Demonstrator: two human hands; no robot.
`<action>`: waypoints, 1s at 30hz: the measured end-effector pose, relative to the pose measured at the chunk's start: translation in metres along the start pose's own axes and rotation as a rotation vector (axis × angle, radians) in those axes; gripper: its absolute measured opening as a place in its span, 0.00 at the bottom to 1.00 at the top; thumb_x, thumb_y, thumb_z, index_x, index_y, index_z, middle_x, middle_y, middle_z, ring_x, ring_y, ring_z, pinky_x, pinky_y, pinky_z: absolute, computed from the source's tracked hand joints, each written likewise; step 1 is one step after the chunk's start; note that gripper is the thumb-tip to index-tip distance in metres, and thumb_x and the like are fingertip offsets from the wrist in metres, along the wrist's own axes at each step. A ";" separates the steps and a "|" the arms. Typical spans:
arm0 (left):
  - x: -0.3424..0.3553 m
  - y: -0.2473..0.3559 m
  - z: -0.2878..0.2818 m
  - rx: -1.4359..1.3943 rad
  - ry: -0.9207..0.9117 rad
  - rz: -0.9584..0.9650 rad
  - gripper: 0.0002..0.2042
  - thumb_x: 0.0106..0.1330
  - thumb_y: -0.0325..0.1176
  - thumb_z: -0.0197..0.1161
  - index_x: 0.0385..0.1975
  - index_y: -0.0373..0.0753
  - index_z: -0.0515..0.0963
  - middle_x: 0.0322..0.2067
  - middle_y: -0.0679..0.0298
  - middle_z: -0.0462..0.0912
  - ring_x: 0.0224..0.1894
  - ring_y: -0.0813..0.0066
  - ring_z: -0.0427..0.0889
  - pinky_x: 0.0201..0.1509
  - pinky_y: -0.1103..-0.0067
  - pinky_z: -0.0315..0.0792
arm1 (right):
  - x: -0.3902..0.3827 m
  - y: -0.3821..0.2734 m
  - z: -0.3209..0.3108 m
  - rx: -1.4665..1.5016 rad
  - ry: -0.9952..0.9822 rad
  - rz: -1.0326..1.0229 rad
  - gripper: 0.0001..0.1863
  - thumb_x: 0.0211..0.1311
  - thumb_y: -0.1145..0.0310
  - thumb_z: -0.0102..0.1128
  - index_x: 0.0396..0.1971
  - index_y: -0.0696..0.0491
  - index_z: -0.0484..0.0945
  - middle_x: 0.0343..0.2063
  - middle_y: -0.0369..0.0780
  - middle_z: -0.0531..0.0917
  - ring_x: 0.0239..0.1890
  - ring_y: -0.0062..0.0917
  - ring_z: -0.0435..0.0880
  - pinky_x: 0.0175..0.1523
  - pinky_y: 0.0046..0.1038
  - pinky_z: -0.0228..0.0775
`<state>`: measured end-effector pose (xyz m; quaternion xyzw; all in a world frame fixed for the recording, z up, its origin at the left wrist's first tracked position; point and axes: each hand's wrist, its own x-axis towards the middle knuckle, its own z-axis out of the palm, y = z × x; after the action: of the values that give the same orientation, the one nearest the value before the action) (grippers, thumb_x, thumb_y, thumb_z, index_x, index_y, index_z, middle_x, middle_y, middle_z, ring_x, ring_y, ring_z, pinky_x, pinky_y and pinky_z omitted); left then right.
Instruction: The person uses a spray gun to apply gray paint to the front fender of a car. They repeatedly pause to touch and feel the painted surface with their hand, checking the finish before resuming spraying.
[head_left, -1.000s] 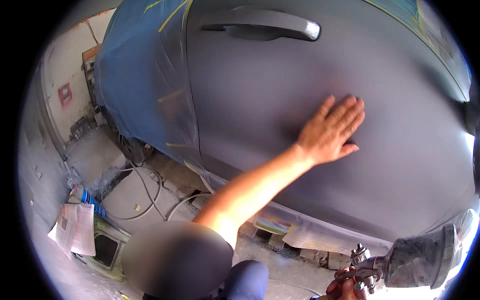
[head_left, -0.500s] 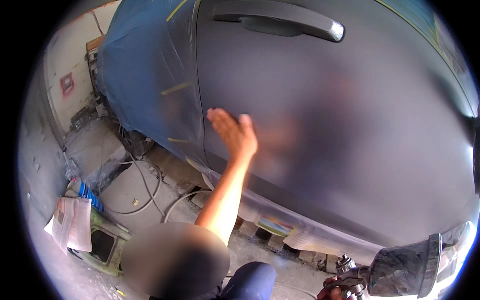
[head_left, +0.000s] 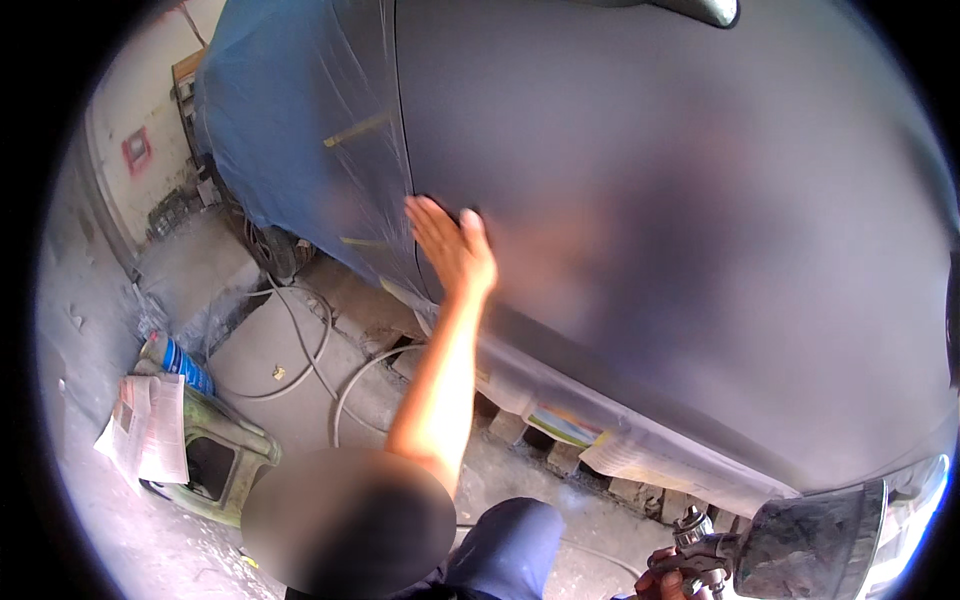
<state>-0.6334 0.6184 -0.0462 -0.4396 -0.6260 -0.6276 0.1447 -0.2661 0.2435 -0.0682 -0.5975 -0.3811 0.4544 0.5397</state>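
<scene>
My left hand [head_left: 452,250] is stretched out flat, its back toward me, fingers up and thumb apart. It lies on or just over the lower part of a matte dark grey car door [head_left: 640,150], beside the seam; actual contact I cannot tell. Blue-tinted masking film [head_left: 270,110] with yellow tape strips covers the body panel left of that seam. At the lower right, my right hand [head_left: 667,580] grips a spray gun [head_left: 712,552] by its body. The gun's large paint-smeared cup [head_left: 810,545] points to the right, close under the door's lower edge.
A worn greenish stool [head_left: 245,450] stands at the lower left, with printed paper [head_left: 160,425] and a blue can [head_left: 185,362] by it. A grey hose [head_left: 325,320] loops over the floor. Masking sheet [head_left: 640,460] hangs under the door. A blurred oval hides part of the bottom.
The view has tilted down, so the door handle is mostly out of frame. My left hand has moved lower along the door, beside the seam. The right hand still holds the spray gun.
</scene>
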 end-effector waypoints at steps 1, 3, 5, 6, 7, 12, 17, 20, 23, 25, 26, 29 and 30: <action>-0.028 0.017 0.006 0.003 -0.046 0.000 0.39 0.71 0.57 0.28 0.67 0.28 0.31 0.68 0.41 0.28 0.72 0.49 0.28 0.72 0.59 0.26 | -0.001 0.000 0.000 -0.010 0.007 0.001 0.23 0.57 0.54 0.64 0.41 0.60 0.76 0.23 0.37 0.78 0.17 0.15 0.69 0.18 0.15 0.56; -0.085 0.064 0.014 -0.013 -0.067 0.180 0.40 0.70 0.59 0.30 0.67 0.33 0.28 0.68 0.40 0.25 0.71 0.44 0.26 0.70 0.53 0.25 | -0.001 0.000 0.001 -0.022 0.002 0.004 0.23 0.57 0.54 0.64 0.41 0.59 0.76 0.24 0.37 0.78 0.17 0.15 0.69 0.18 0.15 0.56; -0.141 0.105 0.020 -0.120 -0.149 0.361 0.43 0.67 0.63 0.32 0.68 0.32 0.31 0.68 0.39 0.29 0.70 0.40 0.29 0.68 0.48 0.27 | -0.002 -0.002 0.004 -0.034 -0.013 0.004 0.23 0.57 0.54 0.64 0.40 0.59 0.76 0.24 0.37 0.78 0.17 0.15 0.69 0.18 0.15 0.56; -0.161 0.110 0.025 -0.124 -0.151 0.401 0.43 0.67 0.63 0.32 0.68 0.32 0.34 0.68 0.38 0.31 0.71 0.40 0.31 0.68 0.47 0.28 | -0.002 -0.004 0.009 -0.033 -0.037 0.004 0.23 0.57 0.54 0.65 0.40 0.59 0.76 0.24 0.37 0.78 0.17 0.15 0.69 0.18 0.15 0.56; -0.158 0.104 0.025 -0.108 -0.187 0.412 0.42 0.67 0.63 0.33 0.68 0.33 0.34 0.68 0.38 0.31 0.71 0.41 0.31 0.68 0.47 0.29 | -0.002 -0.008 0.014 -0.038 -0.059 0.003 0.23 0.57 0.53 0.65 0.40 0.59 0.76 0.24 0.37 0.78 0.17 0.15 0.69 0.18 0.15 0.56; -0.063 0.032 0.012 -0.030 -0.053 0.128 0.39 0.70 0.57 0.34 0.69 0.34 0.34 0.69 0.44 0.29 0.72 0.49 0.28 0.70 0.53 0.27 | -0.002 -0.004 0.003 -0.046 0.021 0.001 0.22 0.56 0.54 0.65 0.39 0.59 0.76 0.24 0.37 0.78 0.17 0.15 0.69 0.18 0.15 0.56; -0.053 0.005 0.016 -0.002 0.023 0.003 0.38 0.71 0.57 0.31 0.68 0.31 0.34 0.69 0.42 0.31 0.72 0.48 0.29 0.70 0.53 0.27 | 0.007 0.011 0.000 -0.036 0.054 0.022 0.21 0.57 0.55 0.65 0.37 0.58 0.76 0.25 0.37 0.79 0.17 0.15 0.70 0.18 0.15 0.56; -0.142 0.079 0.018 -0.115 -0.142 0.300 0.40 0.69 0.60 0.32 0.69 0.33 0.36 0.68 0.40 0.33 0.71 0.44 0.30 0.68 0.48 0.25 | 0.003 0.018 0.000 -0.051 0.057 0.010 0.20 0.57 0.55 0.65 0.36 0.58 0.77 0.25 0.37 0.79 0.17 0.15 0.70 0.18 0.15 0.56; -0.178 0.082 0.020 -0.110 -0.255 0.461 0.40 0.67 0.60 0.36 0.69 0.35 0.37 0.68 0.39 0.35 0.71 0.41 0.31 0.67 0.46 0.28 | -0.002 0.023 -0.004 -0.071 0.056 0.017 0.18 0.57 0.57 0.64 0.35 0.58 0.77 0.25 0.38 0.79 0.18 0.15 0.71 0.19 0.16 0.58; -0.141 0.057 0.016 -0.034 -0.199 0.352 0.40 0.68 0.60 0.34 0.69 0.36 0.37 0.69 0.41 0.34 0.71 0.43 0.30 0.68 0.46 0.29 | -0.005 0.023 -0.012 -0.101 0.046 0.085 0.15 0.58 0.60 0.63 0.34 0.58 0.77 0.26 0.39 0.80 0.20 0.17 0.74 0.22 0.17 0.63; -0.119 0.039 0.016 -0.039 -0.100 0.255 0.38 0.69 0.59 0.33 0.69 0.37 0.36 0.69 0.43 0.32 0.71 0.46 0.29 0.68 0.47 0.29 | -0.007 0.022 -0.013 -0.107 0.067 0.084 0.15 0.58 0.60 0.63 0.34 0.57 0.77 0.26 0.39 0.80 0.20 0.17 0.74 0.22 0.17 0.63; -0.059 -0.031 0.013 -0.160 -0.036 -0.308 0.42 0.69 0.61 0.31 0.67 0.30 0.32 0.69 0.44 0.27 0.72 0.52 0.27 0.72 0.61 0.25 | -0.010 0.025 -0.013 -0.108 0.091 0.095 0.15 0.58 0.60 0.63 0.35 0.57 0.77 0.25 0.39 0.80 0.20 0.18 0.75 0.23 0.18 0.64; -0.043 -0.066 0.014 -0.225 0.035 -0.411 0.44 0.68 0.63 0.31 0.67 0.27 0.32 0.69 0.44 0.25 0.72 0.53 0.26 0.73 0.65 0.26 | -0.009 0.026 -0.011 -0.097 0.083 0.098 0.15 0.58 0.60 0.63 0.35 0.56 0.77 0.25 0.39 0.80 0.20 0.18 0.75 0.23 0.18 0.65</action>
<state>-0.6520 0.6268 -0.1238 -0.3053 -0.6259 -0.7172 -0.0253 -0.2593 0.2290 -0.0924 -0.6592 -0.3505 0.4359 0.5025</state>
